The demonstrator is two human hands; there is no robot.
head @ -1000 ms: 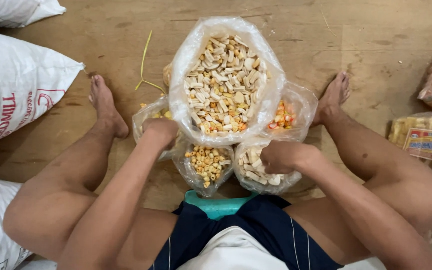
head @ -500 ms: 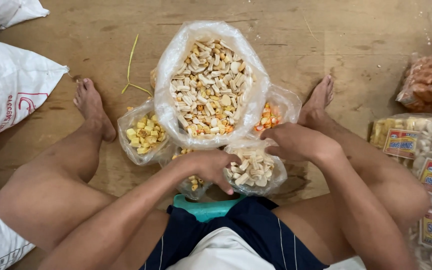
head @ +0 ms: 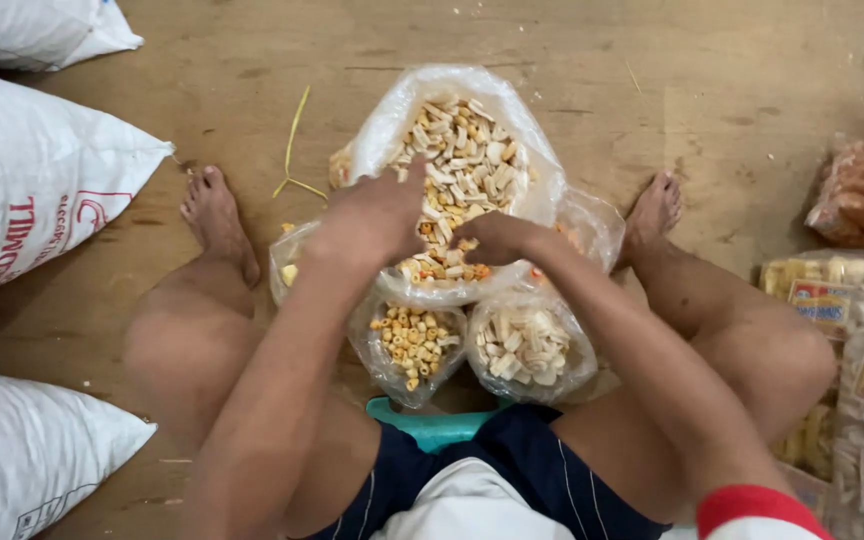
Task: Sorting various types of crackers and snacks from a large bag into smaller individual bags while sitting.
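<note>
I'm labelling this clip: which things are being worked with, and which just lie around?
In use:
- left hand and right hand, both in the big bag of pale snack pieces

Lying about:
- small bag of yellow rings
- small bag of pale tubes
- white sacks
- packaged snacks
- yellow strip

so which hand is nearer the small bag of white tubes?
Right. The right hand is just above the white-tube bag; the left hand is farther up and left.
</note>
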